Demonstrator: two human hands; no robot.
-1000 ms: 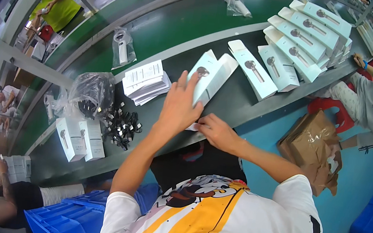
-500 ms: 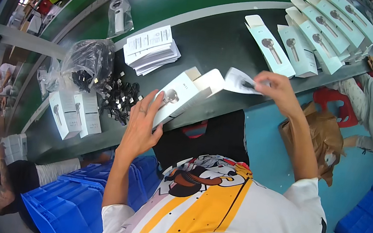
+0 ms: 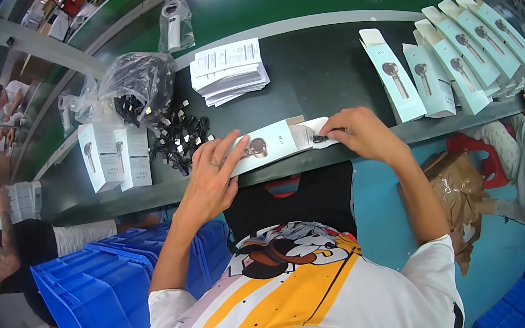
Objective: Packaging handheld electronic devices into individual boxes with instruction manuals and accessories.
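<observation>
A long pale box (image 3: pixel 268 146) with a picture of a handheld device on its face lies slanted at the table's near edge. My left hand (image 3: pixel 213 174) grips its lower left end, fingers over the top face. The upper right end stands open, its flap out. There my right hand (image 3: pixel 366 135) pinches a white paper leaflet (image 3: pixel 307 135) with a short black cable (image 3: pixel 320 138) against it, partly inside the opening. My fingertips hide part of both. Behind the box sits a stack of printed leaflets (image 3: pixel 232 69).
Black cables (image 3: pixel 182 136) lie heaped beside a clear plastic bag (image 3: pixel 139 83). Two closed boxes (image 3: pixel 117 160) stand at left, several open ones (image 3: pixel 395 82) at right. A bagged white device (image 3: pixel 174 27) lies behind. Blue crates (image 3: pixel 105 283) and a brown paper bag (image 3: pixel 453 191) are below.
My right hand has brought the leaflet and cable left and down to the box's open end. The box has turned flatter under my left hand.
</observation>
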